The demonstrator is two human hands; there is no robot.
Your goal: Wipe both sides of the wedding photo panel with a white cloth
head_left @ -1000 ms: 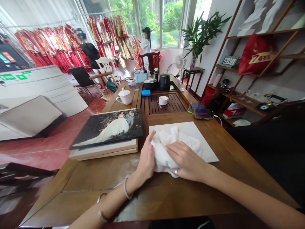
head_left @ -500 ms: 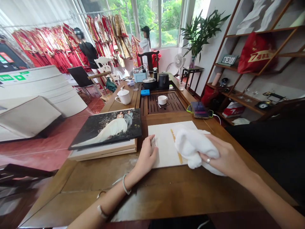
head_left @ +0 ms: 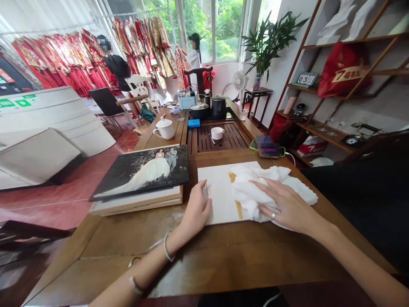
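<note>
A white rectangular board [head_left: 218, 200] with a gold strip [head_left: 238, 209] across it lies flat on the wooden table. My left hand [head_left: 196, 209] is curled at the board's left edge, thumb and fingers gripping there; a small greyish patch, too small to make out, shows between them. Over the board's right part spreads a crumpled white towel [head_left: 297, 185], which also reaches past the board onto the table. My right hand [head_left: 284, 207], wearing a ring, presses on the towel with its fingers partly sunk in the folds. The towel hides the board's right side.
To the left sits a stack of picture panels [head_left: 143, 172] with a wedding photo on top. Beyond are a lidded white mug [head_left: 164, 129], a slatted tea tray [head_left: 204, 143] with a white cup [head_left: 217, 133], and a phone [head_left: 266, 147] on a cable. Two people stand near hanging garments.
The towel, bunched up in my right hand before, now lies spread flatter and farther right. My right hand has come down onto it with straighter fingers. My left hand stays in place.
</note>
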